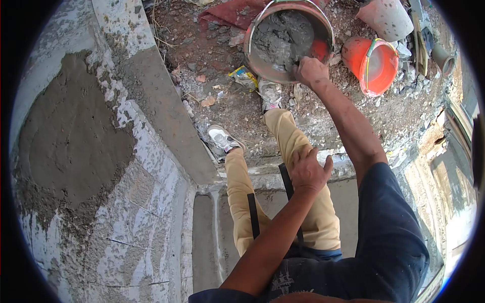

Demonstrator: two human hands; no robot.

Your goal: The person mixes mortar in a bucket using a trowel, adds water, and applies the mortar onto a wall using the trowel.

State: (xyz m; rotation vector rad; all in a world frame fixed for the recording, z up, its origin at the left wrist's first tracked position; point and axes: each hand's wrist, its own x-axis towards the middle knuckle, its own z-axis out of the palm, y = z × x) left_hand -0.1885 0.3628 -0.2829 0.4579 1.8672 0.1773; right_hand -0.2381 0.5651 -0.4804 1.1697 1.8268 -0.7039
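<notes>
At the bucket's near rim, my right hand (311, 72) is closed around something I cannot make out, beside the wet grey mortar (283, 38). The mortar lies in a large red bucket (321, 30) with a wire handle. My left hand (309, 169) rests on the thigh of my tan trousers (323, 217), fingers spread, holding nothing. On the left, a wide patch of wet mortar (76, 131) covers part of the rough wall (146, 212).
An orange bucket (386, 68) with a handle stands right of the large one, near a tilted whitish bucket (388, 20). Rubble, a yellow packet (244, 77) and a red cloth (230, 14) lie on the ground. My shoes (222, 139) stand among stones.
</notes>
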